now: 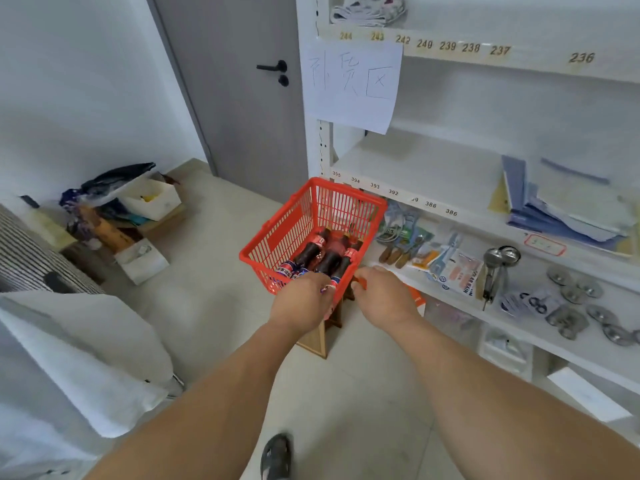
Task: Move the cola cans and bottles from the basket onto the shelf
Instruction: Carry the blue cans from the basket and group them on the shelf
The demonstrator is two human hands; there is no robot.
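White shelf (426, 161) on the right is sitting free, basket (277, 237) on a stool beside it with bottles (329, 256) lying inside; left hand (299, 301) is reaching in, fingers hidden, grip unclear; right hand (382, 292) is pinching the near rim; next, lifting one bottle out and across.

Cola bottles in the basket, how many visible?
3, lying side by side in the red basket: left bottle, middle bottle, right bottle. Their near ends sit under the hands, so more items may be hidden.

Bare forearms, dark sandal (276, 457)
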